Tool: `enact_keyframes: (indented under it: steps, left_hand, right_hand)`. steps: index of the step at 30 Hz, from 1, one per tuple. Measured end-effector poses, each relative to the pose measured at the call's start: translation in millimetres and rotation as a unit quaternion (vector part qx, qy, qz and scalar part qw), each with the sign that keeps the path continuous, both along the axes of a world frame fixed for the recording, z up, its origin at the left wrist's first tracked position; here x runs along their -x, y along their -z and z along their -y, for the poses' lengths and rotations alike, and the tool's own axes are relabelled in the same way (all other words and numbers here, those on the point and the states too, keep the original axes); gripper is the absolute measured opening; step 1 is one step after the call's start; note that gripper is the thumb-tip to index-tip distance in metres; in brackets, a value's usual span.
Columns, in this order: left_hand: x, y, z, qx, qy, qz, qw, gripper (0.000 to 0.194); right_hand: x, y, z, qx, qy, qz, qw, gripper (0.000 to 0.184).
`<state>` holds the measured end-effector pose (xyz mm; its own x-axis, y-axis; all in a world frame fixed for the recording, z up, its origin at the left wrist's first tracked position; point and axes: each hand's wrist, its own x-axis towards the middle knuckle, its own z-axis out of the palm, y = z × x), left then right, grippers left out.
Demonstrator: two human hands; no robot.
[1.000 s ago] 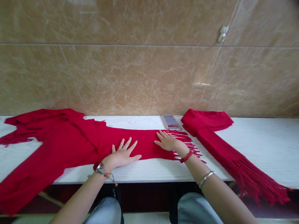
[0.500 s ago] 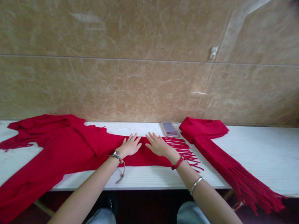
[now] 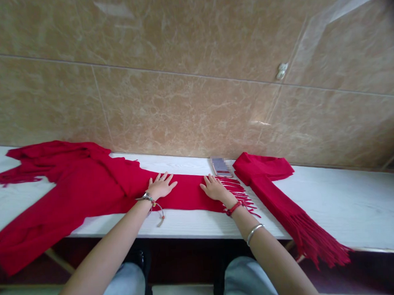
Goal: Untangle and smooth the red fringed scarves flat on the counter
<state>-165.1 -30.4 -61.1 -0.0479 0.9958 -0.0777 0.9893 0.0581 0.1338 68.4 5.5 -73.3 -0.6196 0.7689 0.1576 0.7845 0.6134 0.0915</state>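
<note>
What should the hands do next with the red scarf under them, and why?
Maybe the right hand should slide over to the fringe and straighten it. Its strands spread out at different slants, while the scarf looks flat between the hands. The left hand lies on the scarf, so it could help keep it steady.

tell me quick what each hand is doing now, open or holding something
Left hand: open, fingers spread on the red scarf, gripping nothing.
Right hand: open, resting on the same scarf beside its fringe, gripping nothing.
</note>
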Motion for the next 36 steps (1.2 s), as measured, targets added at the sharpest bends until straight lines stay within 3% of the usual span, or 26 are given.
enact_keyframes:
  steps: [6, 9, 12, 16, 19, 24, 36]
  left_hand:
    - [12, 0.3, 9, -0.014, -0.019, -0.017, 1.0, 0.066]
    - [5, -3.5, 22, -0.045, -0.023, -0.056, 0.997, 0.062]
    - [1, -10.0, 37, -0.062, 0.042, -0.073, 0.994, 0.06]
    - [3, -23.6, 58, -0.02, 0.226, -0.049, 0.973, 0.055]
    - [7, -34.5, 72, -0.038, 0.294, -0.06, 0.953, 0.047]
    - [6, -38.8, 80, -0.076, 0.308, -0.138, 0.938, 0.03]
    - [4, -31.7, 76, -0.159, 0.338, -0.183, 0.909, 0.021]
  right_hand:
    - [1, -3.6, 6, 0.031, 0.074, -0.016, 0.997, 0.042]
    - [8, -7.1, 13, -0.015, 0.094, -0.049, 0.994, 0.047]
    - [20, -13.4, 29, -0.054, 0.031, -0.076, 0.995, 0.049]
    - [32, -19.8, 55, 0.021, -0.132, -0.089, 0.987, 0.041]
    - [31, -21.0, 69, 0.05, -0.218, -0.093, 0.97, 0.039]
    - [25, -20.1, 76, 0.013, -0.224, -0.067, 0.972, 0.03]
    - [32, -16.3, 72, -0.077, -0.171, -0.011, 0.982, 0.017]
